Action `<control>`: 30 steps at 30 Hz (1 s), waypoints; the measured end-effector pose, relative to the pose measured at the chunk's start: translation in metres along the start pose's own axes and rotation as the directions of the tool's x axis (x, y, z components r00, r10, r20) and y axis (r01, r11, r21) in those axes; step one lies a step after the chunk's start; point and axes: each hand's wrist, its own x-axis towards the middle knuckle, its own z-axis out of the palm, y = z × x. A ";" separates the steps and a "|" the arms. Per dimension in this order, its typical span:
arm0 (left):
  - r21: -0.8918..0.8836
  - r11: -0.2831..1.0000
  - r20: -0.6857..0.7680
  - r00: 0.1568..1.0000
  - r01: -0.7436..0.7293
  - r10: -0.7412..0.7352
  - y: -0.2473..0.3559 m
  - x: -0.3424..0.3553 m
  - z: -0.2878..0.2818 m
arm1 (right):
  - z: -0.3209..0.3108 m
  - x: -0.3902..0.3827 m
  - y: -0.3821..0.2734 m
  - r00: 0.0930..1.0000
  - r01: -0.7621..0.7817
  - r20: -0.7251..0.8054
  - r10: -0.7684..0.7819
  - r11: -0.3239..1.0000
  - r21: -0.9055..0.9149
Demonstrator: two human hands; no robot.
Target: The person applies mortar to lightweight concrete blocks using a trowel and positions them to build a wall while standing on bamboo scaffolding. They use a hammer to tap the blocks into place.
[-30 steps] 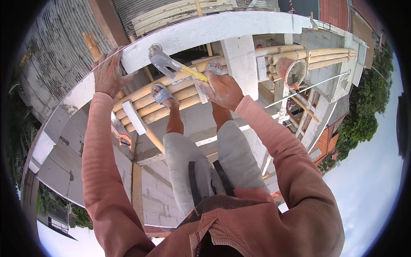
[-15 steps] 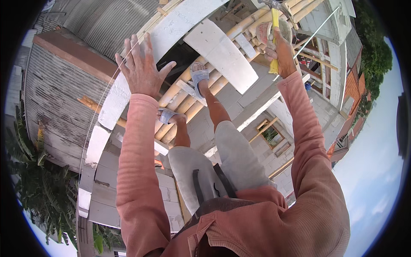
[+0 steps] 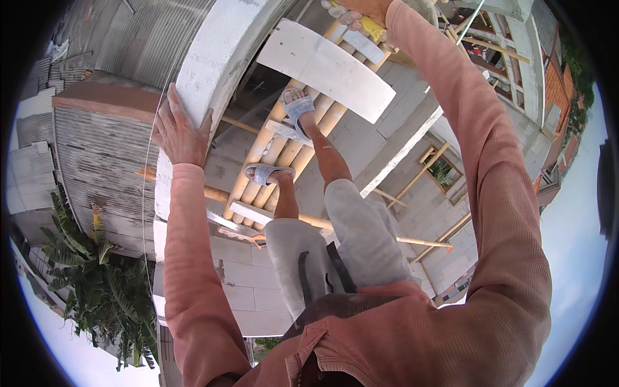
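My left hand (image 3: 179,132) lies flat with fingers spread on the top of a white block wall (image 3: 219,58). At the upper edge of the view, my right hand (image 3: 358,11) is closed around a yellow-handled tool (image 3: 374,29), the rest of which is cut off by the picture's rim. A white block (image 3: 325,68) lies tilted on the bamboo scaffold poles (image 3: 284,148) just below that hand. Both my feet in grey sandals (image 3: 298,106) stand on the poles.
A thin string line (image 3: 149,193) runs along the wall's outer edge. Corrugated metal roofs (image 3: 97,148) and a banana plant (image 3: 97,284) lie far below on the left. Grey block walls and more bamboo poles (image 3: 425,242) stand to the right.
The view has swung further over the wall. My right hand with the yellow tool has risen to the top edge, and my left hand has slid along the wall top.
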 end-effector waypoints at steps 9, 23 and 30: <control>0.100 0.993 0.022 0.997 0.067 -0.069 0.008 0.005 0.007 | 0.041 -0.021 0.011 0.889 -0.266 -0.106 -0.445 -0.315 -0.911; 0.044 0.998 -0.014 0.999 0.050 -0.049 0.011 0.002 0.012 | -0.076 -0.148 0.246 0.118 -0.882 -0.959 -0.257 0.416 -0.220; 0.126 0.992 -0.057 0.998 0.011 -0.004 0.000 0.002 0.015 | -0.164 -0.143 0.289 0.068 -0.948 -0.921 -0.384 0.262 -0.179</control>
